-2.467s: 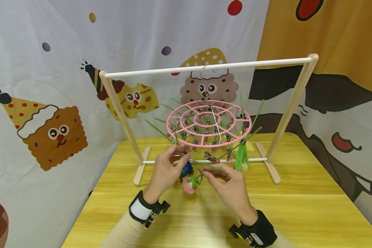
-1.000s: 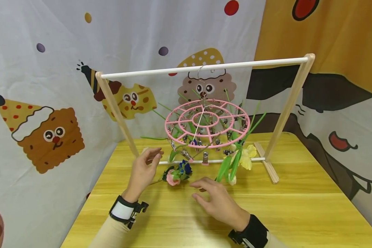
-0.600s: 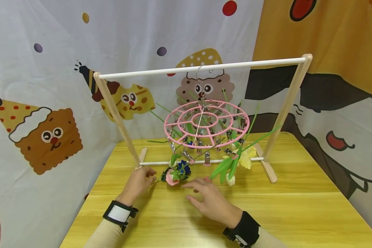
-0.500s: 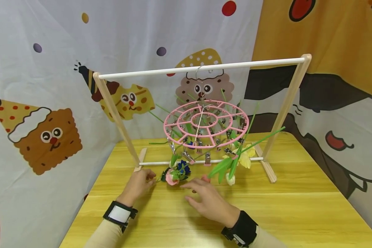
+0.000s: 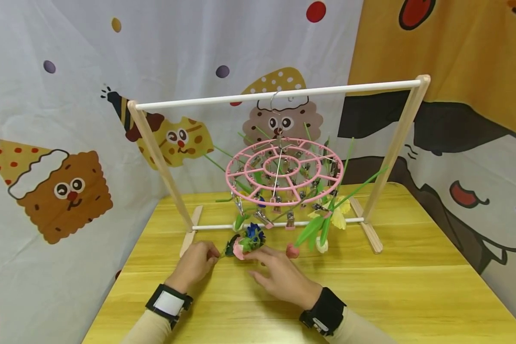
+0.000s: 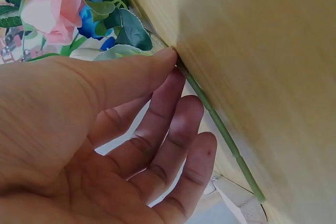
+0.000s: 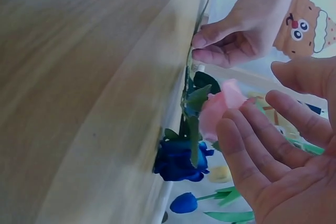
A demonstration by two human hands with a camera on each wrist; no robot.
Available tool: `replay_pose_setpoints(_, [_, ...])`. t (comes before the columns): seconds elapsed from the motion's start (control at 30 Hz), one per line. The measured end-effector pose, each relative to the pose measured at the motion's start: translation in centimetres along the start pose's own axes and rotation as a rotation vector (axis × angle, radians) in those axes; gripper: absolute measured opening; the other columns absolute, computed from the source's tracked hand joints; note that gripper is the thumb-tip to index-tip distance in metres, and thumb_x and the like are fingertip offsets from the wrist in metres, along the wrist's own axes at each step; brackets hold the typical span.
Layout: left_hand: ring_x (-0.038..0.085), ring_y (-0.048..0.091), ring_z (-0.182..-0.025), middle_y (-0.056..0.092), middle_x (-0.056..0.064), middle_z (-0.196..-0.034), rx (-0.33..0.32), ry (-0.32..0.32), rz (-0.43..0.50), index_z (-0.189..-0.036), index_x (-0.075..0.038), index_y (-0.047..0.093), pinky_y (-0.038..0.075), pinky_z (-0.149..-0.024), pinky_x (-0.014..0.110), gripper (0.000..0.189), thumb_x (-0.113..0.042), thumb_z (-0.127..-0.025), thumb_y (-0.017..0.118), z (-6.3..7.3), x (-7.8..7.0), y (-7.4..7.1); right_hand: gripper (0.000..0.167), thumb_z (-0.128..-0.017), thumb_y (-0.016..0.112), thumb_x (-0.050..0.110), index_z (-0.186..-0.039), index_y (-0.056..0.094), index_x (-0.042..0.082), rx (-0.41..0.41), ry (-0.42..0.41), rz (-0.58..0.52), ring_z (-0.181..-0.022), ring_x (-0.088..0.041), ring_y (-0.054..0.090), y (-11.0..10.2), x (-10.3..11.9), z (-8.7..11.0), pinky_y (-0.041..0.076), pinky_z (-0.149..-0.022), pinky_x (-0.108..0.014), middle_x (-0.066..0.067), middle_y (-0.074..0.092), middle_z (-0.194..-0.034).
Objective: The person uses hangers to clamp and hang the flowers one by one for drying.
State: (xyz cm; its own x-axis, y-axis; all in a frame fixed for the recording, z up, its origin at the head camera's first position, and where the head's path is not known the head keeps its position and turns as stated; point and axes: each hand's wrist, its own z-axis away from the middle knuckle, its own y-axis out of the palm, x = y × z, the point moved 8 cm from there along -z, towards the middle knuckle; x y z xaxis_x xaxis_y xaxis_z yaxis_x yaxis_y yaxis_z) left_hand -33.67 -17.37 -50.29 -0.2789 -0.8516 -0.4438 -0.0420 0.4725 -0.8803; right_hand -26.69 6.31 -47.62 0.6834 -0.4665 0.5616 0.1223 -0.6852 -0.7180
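Observation:
My left hand (image 5: 195,263) pinches a green rose stem (image 6: 226,129) between thumb and index finger, low over the table at the left; its other fingers are loosely bent. At the flower end of the stem lie dark leaves, a pink rose (image 5: 238,249) and a blue rose (image 7: 181,160). My right hand (image 5: 284,277) reaches in from the right, fingers extended and apart, with fingertips right at the pink rose. Above hangs a pink round clip hanger (image 5: 284,172) with metal clips, several holding flowers head down by their green stems.
The hanger hooks onto the white bar (image 5: 327,90) of a wooden stand (image 5: 395,148). A pink tulip (image 5: 292,251), a white tulip (image 5: 322,245) and a yellow flower (image 5: 338,219) hang low at the right. A printed curtain (image 5: 189,48) backs the wooden table (image 5: 370,291).
Both hands came down from the hanger's front clips. The left went down and left to pinch the stem at the table; the right moved left to the pink rose. The hanger turned slightly.

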Motion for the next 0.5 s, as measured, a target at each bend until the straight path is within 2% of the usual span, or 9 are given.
replay_pose_setpoints(0.3, [0.011,0.067,-0.081,0.076,-0.003,-0.084,0.024,0.016,-0.016,-0.093,-0.009,0.085,0.06,-0.073,0.034,0.012,0.001,-0.097,0.089,0.7,-0.8,0.0,0.044,-0.109,0.084,0.012,-0.151,0.075,0.011,-0.012,0.019,0.017,-0.121,-0.033,0.081,0.5,-0.5,-0.6,0.07,-0.104,-0.044,-0.013,0.08,-0.138])
replay_pose_setpoints(0.5, [0.01,0.069,-0.082,0.077,-0.003,-0.083,0.037,0.058,-0.016,-0.09,-0.012,0.084,0.06,-0.073,0.031,0.018,0.004,-0.095,0.089,1.0,-1.8,0.1,0.042,-0.11,0.084,0.016,-0.151,0.075,0.015,-0.014,0.033,0.039,-0.129,-0.028,0.08,0.8,-0.7,-1.1,0.068,-0.11,-0.047,-0.008,0.079,-0.14])
